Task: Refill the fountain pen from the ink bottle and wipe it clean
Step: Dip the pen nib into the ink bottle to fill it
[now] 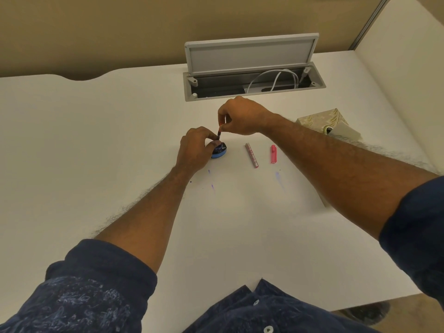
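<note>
A small ink bottle (pixel 219 151) with a blue base stands on the white desk (pixel 120 140). My left hand (pixel 195 150) grips it from the left side. My right hand (pixel 240 116) pinches the upper end of the pen's slim inner section (pixel 219 133), which stands nearly upright with its lower tip in the bottle's mouth. To the right of the bottle lie the pen's patterned barrel (pixel 251 155) and its red cap (pixel 273 154), apart from each other on the desk.
A patterned tissue box (pixel 322 118) sits at the right, partly behind my right forearm. An open cable hatch (pixel 252 68) with white cables lies at the back. Faint blue ink smears (pixel 280 179) mark the desk near me.
</note>
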Tool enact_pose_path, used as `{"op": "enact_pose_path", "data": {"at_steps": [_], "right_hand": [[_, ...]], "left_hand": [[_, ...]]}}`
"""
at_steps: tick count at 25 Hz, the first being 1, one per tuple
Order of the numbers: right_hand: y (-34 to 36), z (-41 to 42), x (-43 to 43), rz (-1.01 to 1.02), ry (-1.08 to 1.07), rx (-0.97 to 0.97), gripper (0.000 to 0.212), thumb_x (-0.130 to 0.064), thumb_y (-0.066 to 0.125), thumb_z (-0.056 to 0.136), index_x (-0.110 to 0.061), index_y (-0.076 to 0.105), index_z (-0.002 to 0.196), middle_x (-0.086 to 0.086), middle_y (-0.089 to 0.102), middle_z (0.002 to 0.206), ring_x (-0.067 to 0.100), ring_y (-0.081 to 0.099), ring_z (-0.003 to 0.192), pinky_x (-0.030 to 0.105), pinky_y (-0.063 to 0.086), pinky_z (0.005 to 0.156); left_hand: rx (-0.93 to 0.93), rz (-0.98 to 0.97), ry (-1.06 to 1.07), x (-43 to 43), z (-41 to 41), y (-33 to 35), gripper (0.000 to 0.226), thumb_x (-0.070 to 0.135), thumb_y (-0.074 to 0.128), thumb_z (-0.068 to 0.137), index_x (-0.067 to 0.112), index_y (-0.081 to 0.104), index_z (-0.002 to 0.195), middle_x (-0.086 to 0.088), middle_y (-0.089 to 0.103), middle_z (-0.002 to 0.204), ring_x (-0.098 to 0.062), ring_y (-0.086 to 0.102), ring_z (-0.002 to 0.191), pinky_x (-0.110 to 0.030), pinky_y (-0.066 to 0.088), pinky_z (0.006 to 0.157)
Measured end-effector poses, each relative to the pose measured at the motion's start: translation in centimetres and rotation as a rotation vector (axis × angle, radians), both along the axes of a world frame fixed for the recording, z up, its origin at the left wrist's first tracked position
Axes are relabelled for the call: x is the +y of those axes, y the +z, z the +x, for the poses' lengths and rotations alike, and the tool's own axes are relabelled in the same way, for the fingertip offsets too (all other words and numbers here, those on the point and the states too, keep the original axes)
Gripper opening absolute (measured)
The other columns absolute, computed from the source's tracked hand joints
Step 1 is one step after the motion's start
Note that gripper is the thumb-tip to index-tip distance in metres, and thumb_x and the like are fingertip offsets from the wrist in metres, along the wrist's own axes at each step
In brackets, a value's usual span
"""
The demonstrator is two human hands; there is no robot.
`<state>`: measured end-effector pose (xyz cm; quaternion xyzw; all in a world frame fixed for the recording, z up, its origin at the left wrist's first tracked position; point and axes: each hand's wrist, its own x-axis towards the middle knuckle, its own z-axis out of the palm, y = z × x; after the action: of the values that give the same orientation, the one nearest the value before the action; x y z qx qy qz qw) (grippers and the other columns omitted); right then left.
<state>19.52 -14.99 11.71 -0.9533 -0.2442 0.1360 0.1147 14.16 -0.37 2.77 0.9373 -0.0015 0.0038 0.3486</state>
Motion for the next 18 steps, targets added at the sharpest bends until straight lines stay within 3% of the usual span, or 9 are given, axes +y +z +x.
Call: {"op": "enact_pose_path", "data": {"at_steps": [6,12,16,18], "right_hand": [[0.05,-0.38,0.45,-0.059,-0.022,-0.034,0.031,-0.032,0.052,0.096,-0.006,0.068,0.101,0.000,0.053,0.071,0.014,0.050,0.068,0.026,0.037,0.066],[-0.11,0.02,0.34,-0.093,-0.072,0.000,0.053,-0.054,0.045,0.094,-0.005,0.065,0.093,0.004,0.056,0.071,0.017,0.053,0.075,0.031,0.040,0.072],[0.20,0.23,-0.09,0.022,-0.019,0.031,0.027,-0.031,0.060,0.093,-0.010,0.065,0.110,0.008,0.065,0.111,0.014,0.051,0.090,0.031,0.044,0.084],[0.26,0.22,-0.03,0.041,-0.014,0.041,0.021,-0.019,0.061,0.092,-0.009,0.065,0.110,0.010,0.067,0.111,0.015,0.055,0.089,0.031,0.048,0.086]], "left_hand": [[-0.012,0.002,-0.015,-0.03,-0.04,0.10,0.020,0.029,0.064,0.088,0.014,0.071,0.100,-0.002,0.069,0.109,-0.021,0.055,0.106,-0.044,0.041,0.097],[-0.009,-0.008,-0.011,-0.03,-0.15,-0.03,0.021,0.028,0.063,0.089,0.013,0.070,0.101,-0.002,0.068,0.111,-0.022,0.055,0.107,-0.043,0.040,0.097],[-0.012,0.002,-0.014,-0.18,-0.07,0.29,0.022,0.028,0.063,0.089,0.012,0.071,0.101,-0.004,0.068,0.111,-0.023,0.055,0.107,-0.042,0.040,0.097],[-0.009,0.015,-0.014,-0.19,-0.05,0.35,0.021,0.028,0.062,0.089,0.012,0.070,0.101,-0.004,0.068,0.112,-0.023,0.055,0.107,-0.042,0.041,0.097]]}}
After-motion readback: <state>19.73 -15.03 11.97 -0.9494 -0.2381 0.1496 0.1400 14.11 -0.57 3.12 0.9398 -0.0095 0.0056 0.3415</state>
